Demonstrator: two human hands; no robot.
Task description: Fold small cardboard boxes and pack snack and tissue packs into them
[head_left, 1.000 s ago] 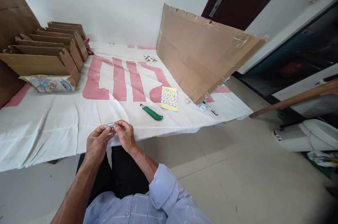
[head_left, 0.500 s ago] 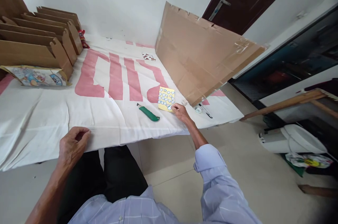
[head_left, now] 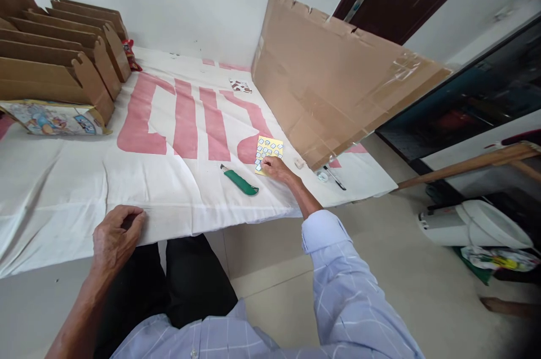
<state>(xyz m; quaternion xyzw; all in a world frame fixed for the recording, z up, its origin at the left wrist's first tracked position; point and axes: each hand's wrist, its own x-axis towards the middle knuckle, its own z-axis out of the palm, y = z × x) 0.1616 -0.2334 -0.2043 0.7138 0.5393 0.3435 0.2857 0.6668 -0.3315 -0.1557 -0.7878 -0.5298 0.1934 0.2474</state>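
My right hand (head_left: pixel 276 169) is over the lower part of a small yellow card (head_left: pixel 276 141) covered with rows of little pale blue, dark-edged squares. Its fingertips are pinched together near the card's lower left; whatever is between them is hidden. Just left of the card lies a green utility knife (head_left: pixel 240 181) with its blade end pointing away to the left. My left hand (head_left: pixel 115 236) rests at the table's front edge, fingers curled in, with nothing visible in it. A white cloth with red print (head_left: pixel 169 190) covers the table.
Several folded brown cardboard boxes (head_left: pixel 51 74) stand at the left, with a printed packet (head_left: pixel 54 118) before them. A large cardboard sheet (head_left: pixel 333 83) leans at the right. A pen (head_left: pixel 335 178) and a small clear roll (head_left: pixel 322 177) lie near its lower edge. A patterned piece (head_left: pixel 240 85) lies farther back.
My right hand has moved left across the card, from its lower right corner to its lower left. My left hand stays at the table edge. The view has shifted slightly.
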